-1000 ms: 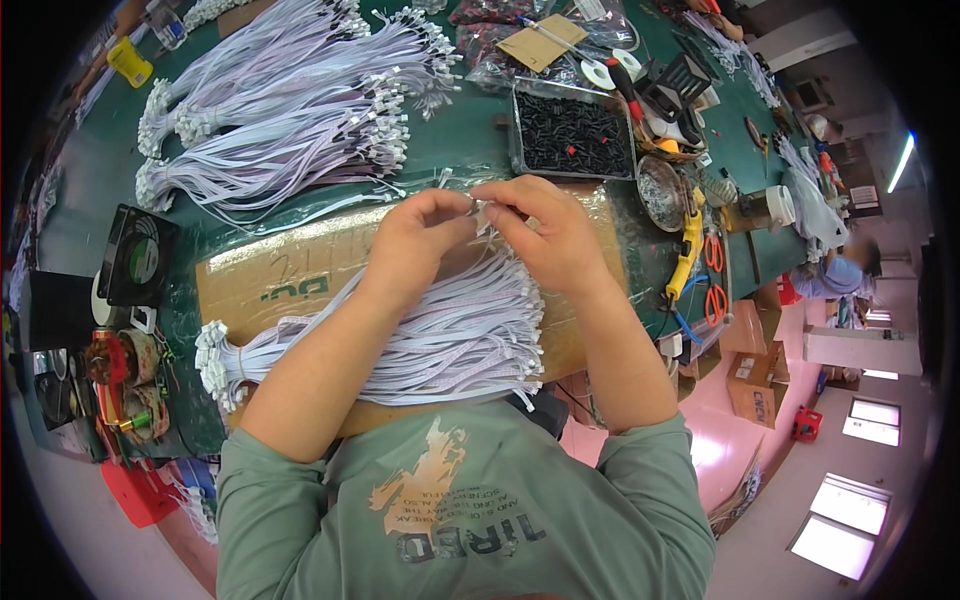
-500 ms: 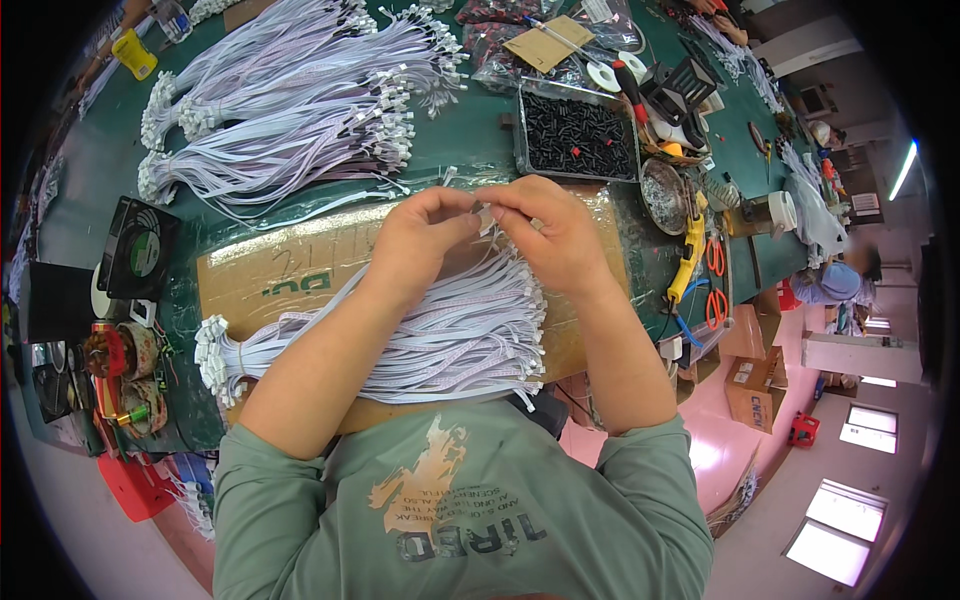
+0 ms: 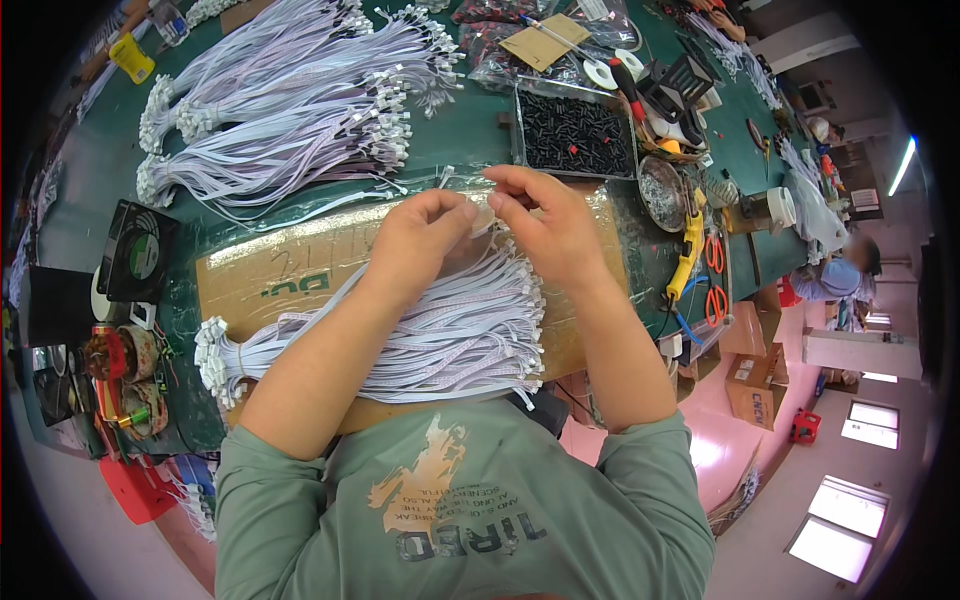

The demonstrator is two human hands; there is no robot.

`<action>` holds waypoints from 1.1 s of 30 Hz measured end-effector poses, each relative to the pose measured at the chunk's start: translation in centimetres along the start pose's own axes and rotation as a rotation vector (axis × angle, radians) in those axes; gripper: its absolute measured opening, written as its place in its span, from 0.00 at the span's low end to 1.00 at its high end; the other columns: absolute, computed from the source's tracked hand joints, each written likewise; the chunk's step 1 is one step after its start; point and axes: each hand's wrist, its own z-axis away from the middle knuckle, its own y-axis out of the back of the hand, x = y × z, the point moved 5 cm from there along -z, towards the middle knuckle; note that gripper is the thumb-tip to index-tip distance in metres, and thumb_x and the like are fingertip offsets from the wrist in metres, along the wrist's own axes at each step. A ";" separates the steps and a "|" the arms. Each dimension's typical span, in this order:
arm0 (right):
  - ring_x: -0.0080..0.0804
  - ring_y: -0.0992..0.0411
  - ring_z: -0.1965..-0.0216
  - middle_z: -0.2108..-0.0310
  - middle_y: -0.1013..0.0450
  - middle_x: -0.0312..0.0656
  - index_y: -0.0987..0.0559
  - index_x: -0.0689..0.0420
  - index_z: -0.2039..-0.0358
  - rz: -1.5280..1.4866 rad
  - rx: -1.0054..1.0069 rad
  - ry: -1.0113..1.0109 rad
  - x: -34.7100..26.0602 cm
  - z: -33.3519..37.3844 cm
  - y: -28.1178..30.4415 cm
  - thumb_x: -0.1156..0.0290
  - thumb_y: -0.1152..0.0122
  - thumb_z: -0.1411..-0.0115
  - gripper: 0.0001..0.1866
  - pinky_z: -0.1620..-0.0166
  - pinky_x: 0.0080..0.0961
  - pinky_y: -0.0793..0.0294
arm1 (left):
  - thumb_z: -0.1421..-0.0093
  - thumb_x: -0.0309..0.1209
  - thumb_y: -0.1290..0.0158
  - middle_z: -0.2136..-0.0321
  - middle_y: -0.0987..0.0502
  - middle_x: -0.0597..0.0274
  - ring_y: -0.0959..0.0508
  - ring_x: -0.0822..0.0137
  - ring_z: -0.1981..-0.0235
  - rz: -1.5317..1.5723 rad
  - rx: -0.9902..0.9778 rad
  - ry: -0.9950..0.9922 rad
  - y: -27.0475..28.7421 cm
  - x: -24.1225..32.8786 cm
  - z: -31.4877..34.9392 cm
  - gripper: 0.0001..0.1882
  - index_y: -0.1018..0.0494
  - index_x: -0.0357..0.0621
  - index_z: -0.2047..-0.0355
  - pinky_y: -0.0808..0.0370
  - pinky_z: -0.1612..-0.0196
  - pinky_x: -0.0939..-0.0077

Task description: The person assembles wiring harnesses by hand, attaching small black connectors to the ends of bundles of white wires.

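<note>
A bundle of white flat ribbon cables (image 3: 440, 350) lies across a cardboard sheet (image 3: 270, 255), its tied connector end at the left and its loose ends at the right. Above the bundle, my left hand (image 3: 425, 235) is closed in a pinch on a white flat cable, whose tip is mostly hidden by the fingers. My right hand (image 3: 550, 225) is just beside it, with thumb and index finger parted and nothing visible between the tips. A small loose white connector piece (image 3: 445, 176) lies just beyond my hands.
More tied cable bundles (image 3: 290, 130) lie at the far left. Beyond my right hand stands a tray of small black parts (image 3: 575, 135). Right of it are a round metal dish (image 3: 662, 195), a yellow-handled tool (image 3: 688, 255) and orange scissors (image 3: 715, 305). A black fan (image 3: 140, 250) stands at the left.
My right thumb and index finger have spread apart, and the fingertips of my two hands, which met before, are now separated. The cable bundle has not moved.
</note>
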 end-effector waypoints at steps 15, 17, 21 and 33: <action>0.19 0.28 0.67 0.68 0.23 0.35 0.21 0.59 0.55 -0.251 0.030 -0.191 2.6 -1.2 -0.4 0.73 0.39 0.41 0.13 0.62 0.19 0.28 | 0.46 0.34 0.40 0.71 0.22 0.61 0.23 0.67 0.67 -0.593 0.146 -0.233 0.2 0.5 0.2 0.12 0.24 0.38 0.67 0.27 0.60 0.72; 0.20 0.28 0.67 0.68 0.23 0.35 0.20 0.59 0.56 -0.261 0.082 -0.215 3.4 -1.8 0.2 0.72 0.39 0.41 0.12 0.62 0.20 0.28 | 0.46 0.33 0.40 0.70 0.22 0.60 0.22 0.63 0.64 -0.641 0.226 -0.373 0.0 1.1 0.5 0.12 0.24 0.39 0.66 0.26 0.57 0.70; 0.29 0.24 0.67 0.68 0.22 0.40 0.20 0.57 0.57 -0.103 0.145 -0.168 4.8 -3.1 0.3 0.69 0.38 0.42 0.13 0.60 0.25 0.26 | 0.48 0.28 0.40 0.66 0.23 0.59 0.23 0.58 0.63 -0.927 0.205 -0.725 -1.1 2.7 1.9 0.09 0.24 0.41 0.66 0.26 0.58 0.66; 0.46 0.24 0.60 0.63 0.21 0.45 0.20 0.51 0.57 0.507 0.164 -0.044 3.6 -7.0 2.8 0.59 0.43 0.42 0.15 0.56 0.40 0.25 | 0.43 0.36 0.46 0.65 0.22 0.52 0.23 0.49 0.62 -1.294 -0.060 -0.348 -1.8 -0.3 1.1 0.11 0.23 0.41 0.68 0.27 0.58 0.57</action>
